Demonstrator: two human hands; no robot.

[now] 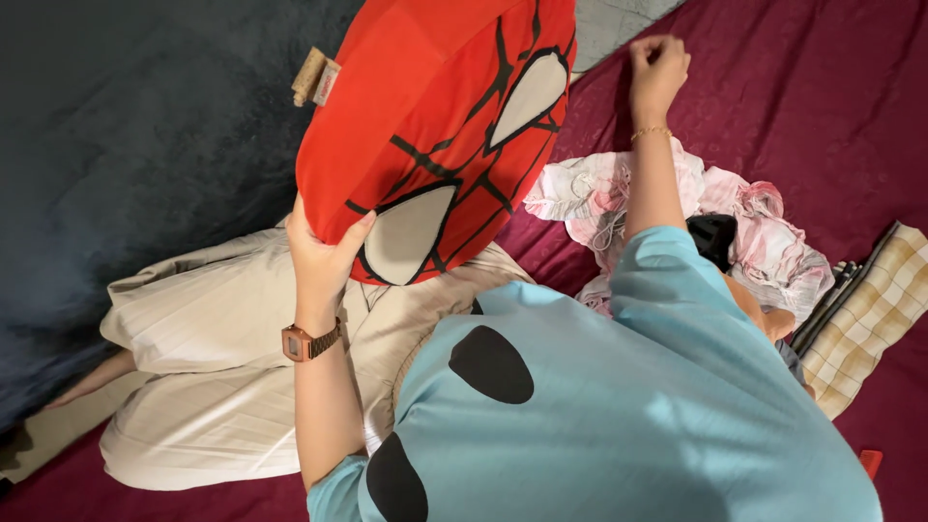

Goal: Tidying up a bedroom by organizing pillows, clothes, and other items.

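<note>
Up top in the middle of the frame, the left hand [324, 253] has its fingers clamped on the lower edge of a round red cushion [440, 126], held up over a beige pillow [217, 377]. Right hand [657, 70] is a closed fist, holding nothing I can see. Cushion looks soft, light and squishy, so gripping the rim seems easiest.

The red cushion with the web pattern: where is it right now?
In the head view, the red cushion is upper centre, held by the left hand above the beige cloth.
</note>
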